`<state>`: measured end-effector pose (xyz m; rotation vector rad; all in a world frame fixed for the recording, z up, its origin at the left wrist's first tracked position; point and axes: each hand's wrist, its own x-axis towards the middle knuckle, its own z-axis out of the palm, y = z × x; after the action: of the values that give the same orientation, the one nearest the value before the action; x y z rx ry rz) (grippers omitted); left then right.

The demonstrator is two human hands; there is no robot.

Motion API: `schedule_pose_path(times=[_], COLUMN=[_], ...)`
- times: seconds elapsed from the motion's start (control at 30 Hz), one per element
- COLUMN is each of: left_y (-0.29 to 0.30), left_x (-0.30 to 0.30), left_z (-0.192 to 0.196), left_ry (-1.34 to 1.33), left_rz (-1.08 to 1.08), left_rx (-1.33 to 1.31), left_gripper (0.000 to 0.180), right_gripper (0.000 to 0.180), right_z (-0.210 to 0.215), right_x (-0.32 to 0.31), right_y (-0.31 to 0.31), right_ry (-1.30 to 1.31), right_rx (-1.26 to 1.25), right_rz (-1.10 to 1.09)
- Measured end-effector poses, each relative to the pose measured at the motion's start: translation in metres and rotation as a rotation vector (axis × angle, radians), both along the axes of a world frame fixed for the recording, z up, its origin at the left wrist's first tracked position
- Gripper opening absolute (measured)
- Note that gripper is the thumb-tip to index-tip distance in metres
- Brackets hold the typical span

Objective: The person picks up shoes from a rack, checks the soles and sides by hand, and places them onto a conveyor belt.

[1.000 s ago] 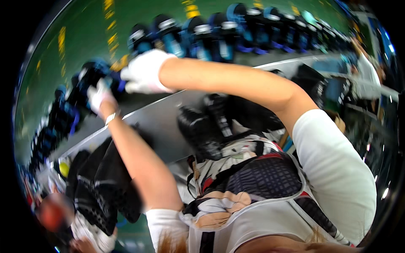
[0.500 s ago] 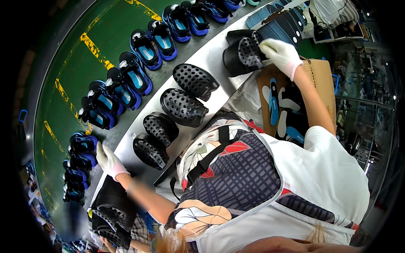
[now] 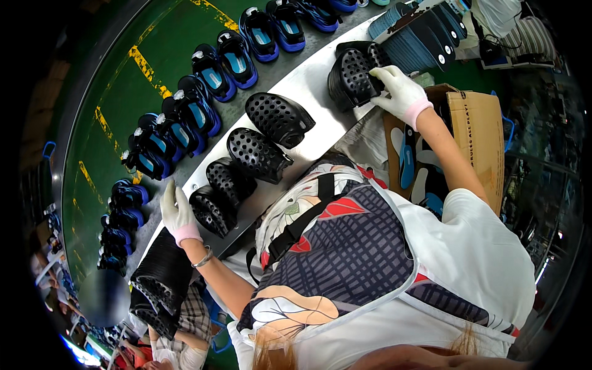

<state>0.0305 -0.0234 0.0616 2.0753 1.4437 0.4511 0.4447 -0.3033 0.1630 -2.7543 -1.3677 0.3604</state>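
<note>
My left hand (image 3: 178,214), white-gloved, is open with its fingers stretched out, beside the nearest of several black perforated plastic shoe inserts. That nearest insert (image 3: 211,209) lies at the end of a slanted row on the white ledge; the farthest insert of the row (image 3: 277,117) lies toward the right. At the ledge's far right, my gloved right hand (image 3: 401,95) has thumb and fingers bent around the edge of a stack of the same inserts (image 3: 354,77), apparently gripping the front one. Part of the stack is hidden behind it.
Shoes in black and blue (image 3: 209,74) line the grey conveyor beyond the white ledge (image 3: 311,83). More nested inserts (image 3: 163,271) stand at lower left, near another person's arm. Stacked blue insoles (image 3: 419,43) are at upper right. A cardboard box (image 3: 475,135) holding insoles stands right.
My left hand has moved right, toward the nearest insert. My right hand has shifted down along the stack's edge, its thumb now visible. The whole view has shifted slightly.
</note>
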Motion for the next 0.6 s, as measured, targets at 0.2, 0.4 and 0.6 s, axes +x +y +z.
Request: schedule_pose_path(times=[0.2,0.4,0.6], left_y=[-0.01,-0.015,-0.016], left_x=[-0.002,0.002,0.005], left_z=[0.002,-0.001,0.038], left_ry=[0.004,-0.009,-0.137], left_rz=[-0.008,-0.033,0.1], left_rx=[0.008,0.017,0.058], left_gripper=[0.031,0.03,0.028], right_gripper=[0.051,0.049,0.054], right_z=[-0.002,0.018,0.062], right_x=[0.011,0.012,-0.036], right_y=[0.007,0.007,0.033], right_ry=[0.006,0.08,0.182], right_rx=[-0.022,-0.055,0.19], right_rz=[0.105,0.159,0.08])
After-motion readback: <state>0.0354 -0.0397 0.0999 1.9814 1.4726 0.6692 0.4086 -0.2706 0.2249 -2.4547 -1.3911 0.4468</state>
